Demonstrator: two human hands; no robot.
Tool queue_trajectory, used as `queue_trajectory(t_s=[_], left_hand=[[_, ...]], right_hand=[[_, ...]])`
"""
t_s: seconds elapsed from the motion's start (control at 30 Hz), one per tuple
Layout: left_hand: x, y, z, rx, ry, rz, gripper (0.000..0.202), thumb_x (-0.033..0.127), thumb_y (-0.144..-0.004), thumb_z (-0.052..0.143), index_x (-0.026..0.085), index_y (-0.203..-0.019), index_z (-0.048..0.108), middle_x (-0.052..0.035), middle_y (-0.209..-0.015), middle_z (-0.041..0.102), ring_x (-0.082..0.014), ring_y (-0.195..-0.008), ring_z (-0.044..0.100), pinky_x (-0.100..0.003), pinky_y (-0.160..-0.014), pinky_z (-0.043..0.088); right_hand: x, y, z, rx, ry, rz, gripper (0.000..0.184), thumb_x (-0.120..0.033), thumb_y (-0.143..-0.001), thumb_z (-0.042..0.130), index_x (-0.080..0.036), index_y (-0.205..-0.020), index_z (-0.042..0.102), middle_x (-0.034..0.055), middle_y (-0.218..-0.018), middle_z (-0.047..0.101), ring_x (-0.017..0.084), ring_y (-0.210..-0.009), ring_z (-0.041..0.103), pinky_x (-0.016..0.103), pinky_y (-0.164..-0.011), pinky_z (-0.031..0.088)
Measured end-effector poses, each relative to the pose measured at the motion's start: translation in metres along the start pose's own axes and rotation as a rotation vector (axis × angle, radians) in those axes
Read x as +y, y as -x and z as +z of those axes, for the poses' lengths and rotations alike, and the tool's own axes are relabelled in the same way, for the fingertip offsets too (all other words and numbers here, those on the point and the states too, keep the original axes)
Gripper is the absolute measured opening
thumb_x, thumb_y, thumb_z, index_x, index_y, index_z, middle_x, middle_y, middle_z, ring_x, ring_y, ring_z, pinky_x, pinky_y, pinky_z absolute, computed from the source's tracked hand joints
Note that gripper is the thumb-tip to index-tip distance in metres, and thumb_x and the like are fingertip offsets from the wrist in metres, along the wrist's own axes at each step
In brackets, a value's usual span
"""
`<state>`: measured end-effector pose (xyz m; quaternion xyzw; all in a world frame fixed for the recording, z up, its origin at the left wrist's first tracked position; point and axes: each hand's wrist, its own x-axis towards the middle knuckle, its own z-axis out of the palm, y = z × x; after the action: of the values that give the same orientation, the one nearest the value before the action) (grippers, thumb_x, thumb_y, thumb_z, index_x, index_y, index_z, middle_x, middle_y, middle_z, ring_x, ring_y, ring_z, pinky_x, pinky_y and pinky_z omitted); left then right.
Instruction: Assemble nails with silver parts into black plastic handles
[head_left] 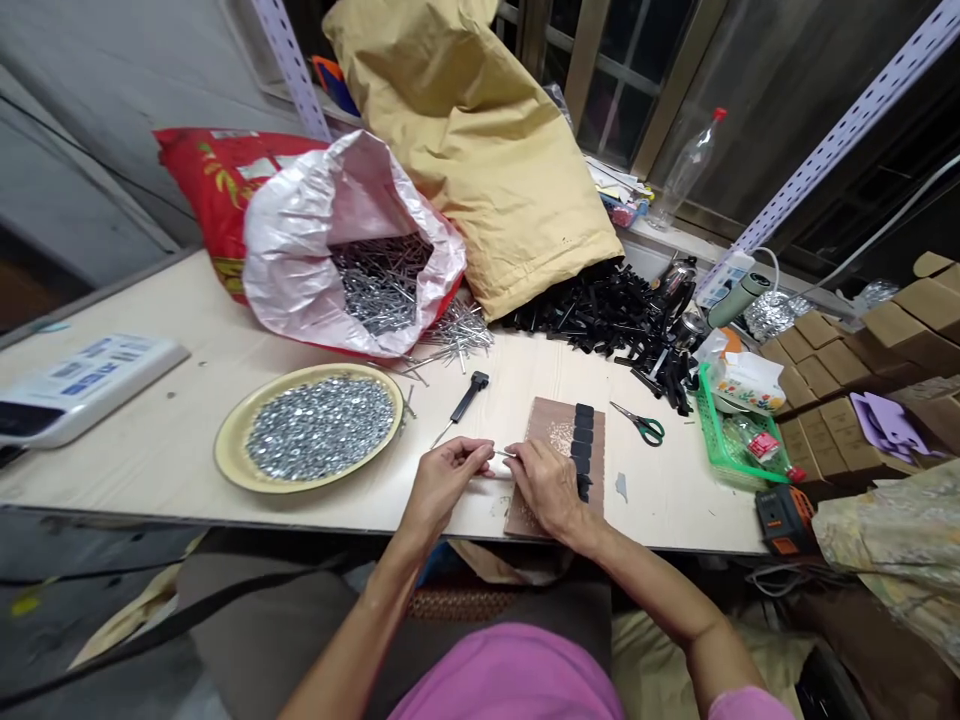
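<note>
My left hand (444,482) and my right hand (551,488) are close together over the table's front edge, fingertips pinched. A thin metal pin (503,454) runs between them, both hands seeming to grip its ends; any small part on it is too small to make out. Under my right hand lies a brown board (537,425) with pale crumbs and a row of black pieces (583,438). Just beyond my left hand rests a black-handled part with a metal pin (466,398). A yellow dish (232,465) of small shiny metal pieces (322,425) stands to the left.
A red-and-white bag (292,250) spills metal pins (461,335). Behind, a brown paper sack (487,150) leans over piled black parts (592,305). Scissors (646,428), a green basket (709,425), and cardboard boxes (832,430) are right; a white scale (90,375) is left.
</note>
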<state>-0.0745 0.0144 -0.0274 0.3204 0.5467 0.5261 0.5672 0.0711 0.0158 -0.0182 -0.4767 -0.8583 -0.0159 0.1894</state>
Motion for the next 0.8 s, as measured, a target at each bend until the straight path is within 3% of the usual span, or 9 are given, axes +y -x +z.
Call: queue_trajectory(t_s=[0.13, 0.3, 0.43, 0.53, 0.63, 0.7, 0.8], left_hand=[[-0.001, 0.001, 0.000, -0.011, -0.035, 0.033, 0.033, 0.042, -0.055, 0.072, 0.013, -0.070, 0.067, 0.0017, -0.055, 0.062, -0.0126, -0.051, 0.057, -0.026, -0.055, 0.047], [-0.004, -0.001, -0.004, -0.025, -0.156, 0.117, 0.028, 0.041, -0.062, 0.066, 0.014, -0.071, 0.066, 0.0014, -0.057, 0.062, -0.0131, -0.052, 0.058, -0.026, -0.058, 0.047], [-0.003, -0.002, -0.009, -0.123, -0.269, 0.145, 0.027, 0.043, -0.067, 0.060, 0.016, -0.071, 0.062, 0.0018, -0.063, 0.060, -0.0117, -0.049, 0.054, -0.026, -0.056, 0.045], [-0.002, 0.000, -0.011, -0.198, -0.422, 0.258, 0.026, 0.044, -0.074, 0.050, 0.019, -0.069, 0.057, 0.0024, -0.063, 0.056, -0.0123, -0.051, 0.050, -0.027, -0.057, 0.044], [-0.002, 0.003, -0.009, -0.239, -0.577, 0.399, 0.026, 0.042, -0.080, 0.039, 0.022, -0.065, 0.049, 0.0022, -0.062, 0.050, -0.0151, -0.060, 0.050, -0.028, -0.062, 0.043], [-0.003, 0.005, -0.007, -0.260, -0.645, 0.441, 0.027, 0.041, -0.082, 0.034, 0.023, -0.064, 0.043, 0.0025, -0.061, 0.047, -0.0159, -0.061, 0.049, -0.029, -0.063, 0.042], [-0.005, 0.005, -0.004, -0.264, -0.687, 0.439, 0.029, 0.043, -0.082, 0.030, 0.024, -0.061, 0.036, 0.0036, -0.059, 0.040, -0.0157, -0.059, 0.045, -0.029, -0.061, 0.040]], right_hand=[[0.003, 0.000, 0.001, -0.011, -0.036, 0.001, 0.022, -0.026, -0.094, 0.045, -0.018, -0.084, 0.063, 0.0041, -0.076, 0.064, 0.015, -0.072, 0.059, 0.024, -0.061, 0.040], [0.006, -0.005, -0.004, -0.154, -0.470, 0.131, 0.016, -0.019, -0.091, 0.049, -0.017, -0.082, 0.062, 0.0008, -0.077, 0.064, 0.011, -0.071, 0.058, 0.021, -0.065, 0.041], [0.006, -0.009, -0.008, -0.171, -0.683, 0.226, 0.015, -0.018, -0.086, 0.052, -0.016, -0.075, 0.062, -0.0009, -0.072, 0.062, 0.011, -0.069, 0.056, 0.022, -0.067, 0.040], [0.008, -0.009, -0.009, -0.202, -0.796, 0.300, 0.015, -0.021, -0.084, 0.054, -0.015, -0.073, 0.062, -0.0020, -0.068, 0.060, 0.011, -0.066, 0.054, 0.022, -0.064, 0.039], [0.011, -0.008, -0.008, -0.314, -0.922, 0.389, 0.016, -0.023, -0.083, 0.055, -0.014, -0.071, 0.061, -0.0036, -0.062, 0.057, 0.009, -0.058, 0.050, 0.020, -0.057, 0.037], [0.013, -0.006, -0.008, -0.348, -0.924, 0.394, 0.016, -0.022, -0.083, 0.055, -0.014, -0.072, 0.061, -0.0038, -0.061, 0.056, 0.009, -0.056, 0.050, 0.020, -0.055, 0.037], [0.013, -0.003, -0.010, -0.258, -0.709, 0.254, 0.014, -0.019, -0.084, 0.055, -0.015, -0.073, 0.061, -0.0020, -0.067, 0.059, 0.010, -0.062, 0.053, 0.020, -0.060, 0.038]])
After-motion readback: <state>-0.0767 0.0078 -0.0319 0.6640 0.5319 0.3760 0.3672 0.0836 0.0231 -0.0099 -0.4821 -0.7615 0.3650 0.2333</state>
